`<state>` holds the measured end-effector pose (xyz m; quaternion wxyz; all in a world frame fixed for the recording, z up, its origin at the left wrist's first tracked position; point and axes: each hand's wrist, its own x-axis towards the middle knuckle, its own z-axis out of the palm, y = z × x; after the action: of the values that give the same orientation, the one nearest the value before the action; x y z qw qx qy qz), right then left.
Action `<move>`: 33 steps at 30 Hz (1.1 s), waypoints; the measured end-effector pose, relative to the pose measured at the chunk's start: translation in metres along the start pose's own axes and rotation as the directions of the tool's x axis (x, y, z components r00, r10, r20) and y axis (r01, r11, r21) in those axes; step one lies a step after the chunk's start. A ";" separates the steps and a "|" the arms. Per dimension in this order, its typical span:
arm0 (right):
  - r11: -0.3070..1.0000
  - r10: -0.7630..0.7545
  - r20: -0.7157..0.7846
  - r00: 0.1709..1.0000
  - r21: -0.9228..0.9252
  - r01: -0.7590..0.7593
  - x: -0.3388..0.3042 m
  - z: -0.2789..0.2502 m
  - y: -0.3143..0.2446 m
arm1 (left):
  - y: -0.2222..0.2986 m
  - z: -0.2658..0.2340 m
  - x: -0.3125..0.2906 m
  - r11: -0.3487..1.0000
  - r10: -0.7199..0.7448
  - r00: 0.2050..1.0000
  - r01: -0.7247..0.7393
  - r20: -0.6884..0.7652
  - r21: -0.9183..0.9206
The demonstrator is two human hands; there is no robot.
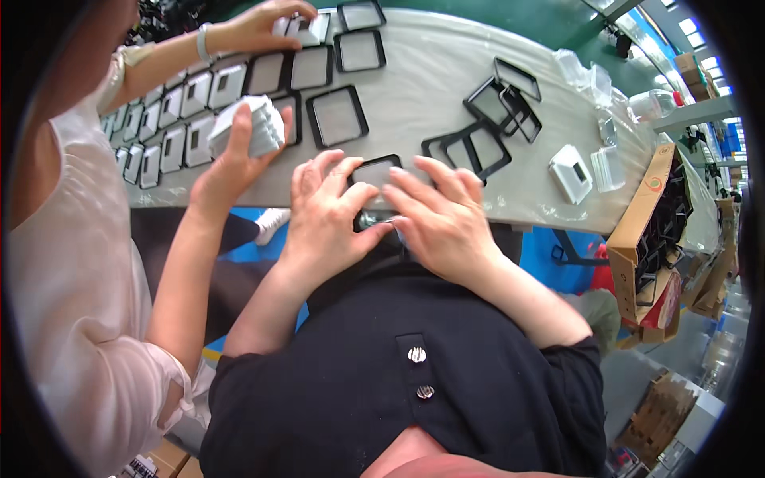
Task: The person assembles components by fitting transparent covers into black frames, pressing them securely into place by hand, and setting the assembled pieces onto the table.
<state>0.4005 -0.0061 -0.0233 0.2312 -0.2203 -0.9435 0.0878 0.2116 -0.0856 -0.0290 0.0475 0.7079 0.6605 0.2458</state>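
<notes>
A black rectangular frame [374,162] is held at the near edge of the table, just ahead of my body. My left hand [325,219] grips its left side, the thumb reaching across its near end. On the other side, my right hand [446,223] has its fingers bent over the frame's right edge, with the thumb close to the left thumb. Both hands cover much of the frame, and something shiny shows below it between the thumbs. Just beyond lies another black frame [365,116], flat on the table.
Several loose black frames [510,158] overlap to the right, near white plastic parts [570,174]. A cardboard box [637,231] of black pieces stands at the right edge. At left, a co-worker's hand [227,171] holds stacked white parts [259,127] beside rows of filled frames [171,147].
</notes>
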 end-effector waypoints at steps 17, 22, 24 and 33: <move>0.896 0.428 -0.276 0.860 0.004 -0.445 -0.082 -0.098 0.087 | -0.082 0.048 0.279 0.975 -0.179 0.967 0.150 0.183 0.163; 0.902 0.424 -0.263 0.867 0.042 -0.429 -0.078 -0.095 0.091 | -0.089 0.048 0.256 0.983 -0.166 0.966 0.145 0.199 0.115; 0.911 0.407 -0.261 0.876 0.049 -0.408 -0.073 -0.092 0.091 | -0.090 0.045 0.248 0.987 -0.153 0.968 0.138 0.200 0.086; 0.933 0.354 -0.252 0.900 0.037 -0.357 -0.048 -0.087 0.080 | -0.072 0.052 0.226 0.991 -0.060 0.991 0.045 0.123 0.123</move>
<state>0.5103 0.0488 0.0129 0.3296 -0.3994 -0.8502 0.0947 0.1685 0.1533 -0.0384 0.0530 0.7058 0.6883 0.1590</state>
